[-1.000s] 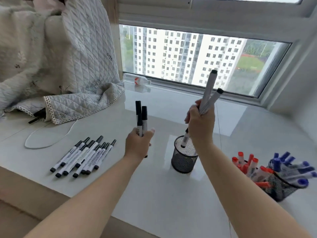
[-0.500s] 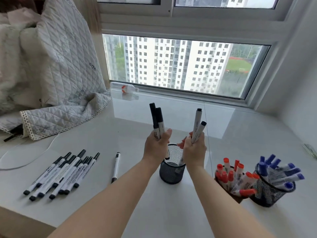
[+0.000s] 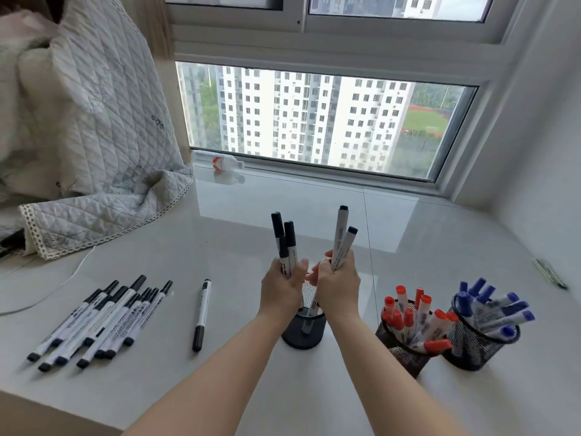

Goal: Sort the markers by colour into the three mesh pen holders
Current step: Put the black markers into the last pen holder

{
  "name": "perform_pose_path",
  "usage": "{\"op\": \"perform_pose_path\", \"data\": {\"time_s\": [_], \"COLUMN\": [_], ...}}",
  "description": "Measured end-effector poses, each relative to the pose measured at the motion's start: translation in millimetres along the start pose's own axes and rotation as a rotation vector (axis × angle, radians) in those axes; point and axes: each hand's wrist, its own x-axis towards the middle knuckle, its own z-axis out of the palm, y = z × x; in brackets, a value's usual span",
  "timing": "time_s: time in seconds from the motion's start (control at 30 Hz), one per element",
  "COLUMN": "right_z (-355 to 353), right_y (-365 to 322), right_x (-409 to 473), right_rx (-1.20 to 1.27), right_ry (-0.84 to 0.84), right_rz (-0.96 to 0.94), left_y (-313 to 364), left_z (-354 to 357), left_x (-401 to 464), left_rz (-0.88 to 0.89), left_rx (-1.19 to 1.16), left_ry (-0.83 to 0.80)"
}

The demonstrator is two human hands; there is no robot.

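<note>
Black markers held upright over the black mesh holder (image 3: 303,330), which stands directly below and between the two hands. The left hand (image 3: 281,289) grips a bunch of black markers (image 3: 284,243), caps up; two caps are plain, a third is partly hidden. The right hand (image 3: 338,286) grips two black markers (image 3: 341,237), caps up, their lower ends reaching down into the holder. The fingertips of both hands nearly meet above the rim. Left of the left hand, one single black marker (image 3: 201,314) lies alone on the white surface (image 3: 220,234); farther left lies a loose row of black markers (image 3: 100,322), roughly ten, overlapping too much for an exact count. Right of the right hand stand two further mesh holders: the red-marker holder (image 3: 401,352), about ten caps, and just beyond it the blue-marker holder (image 3: 471,352), about eight.
</note>
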Motion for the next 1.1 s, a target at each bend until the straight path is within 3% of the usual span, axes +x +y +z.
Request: {"op": "perform_pose_path", "data": {"time_s": [0.2,0.43,0.7,0.93,1.1], "right_z": [-2,-2,-2,-9,-15], "right_y": [-1,-12,3,-1,-1], "right_x": [-22,-29,-60,-65,-68], "right_rx": [0.130,0.227,0.122,0.054,-0.053], "right_ry": [0.056,0.050,-0.061,0.056,-0.018], "right_rz": [0.061,0.102,0.048,-0.006,-0.095], "left_y": [-12,-8,-7,-11,-3], "left_z": [-8,-21,-31,-34,-34], "left_x": [-21,-33,-48,-55,-57], "left_rz": [0.014,0.019,0.038,0.022,0.022], "left_rx": [0.041,0.057,0.031,-0.018,-0.129], "left_ry": [0.045,-0.022,-0.051,-0.048,0.026]}}
